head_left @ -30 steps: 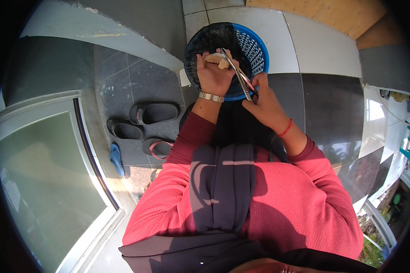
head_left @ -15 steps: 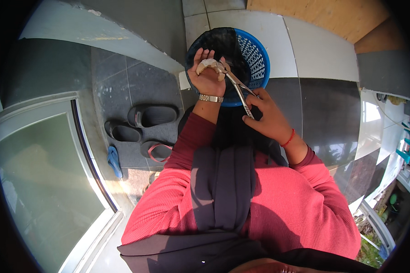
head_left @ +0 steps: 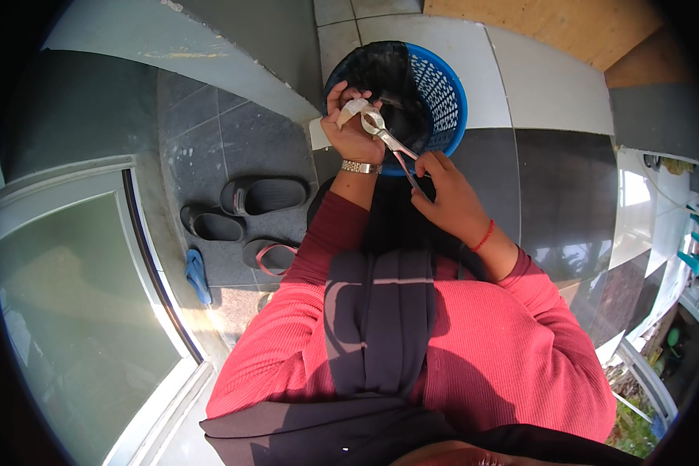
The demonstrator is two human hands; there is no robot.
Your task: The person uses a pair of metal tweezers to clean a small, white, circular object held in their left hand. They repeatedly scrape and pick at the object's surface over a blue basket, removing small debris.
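Pale, soft and probably slippery, the scrap (head_left: 355,109) is sitting pinched in the left hand (head_left: 352,130) fingers at 12 o'clock over the blue basket (head_left: 446,93), while the right hand (head_left: 448,203) is gripping stiff metal scissors (head_left: 391,145) by the handles.

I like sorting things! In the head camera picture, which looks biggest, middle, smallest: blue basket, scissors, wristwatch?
1. blue basket
2. scissors, held by the right hand
3. wristwatch on the left hand

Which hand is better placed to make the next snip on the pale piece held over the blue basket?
Right. The right hand grips the scissors, whose blades meet the pale piece pinched by the left hand above the blue basket.
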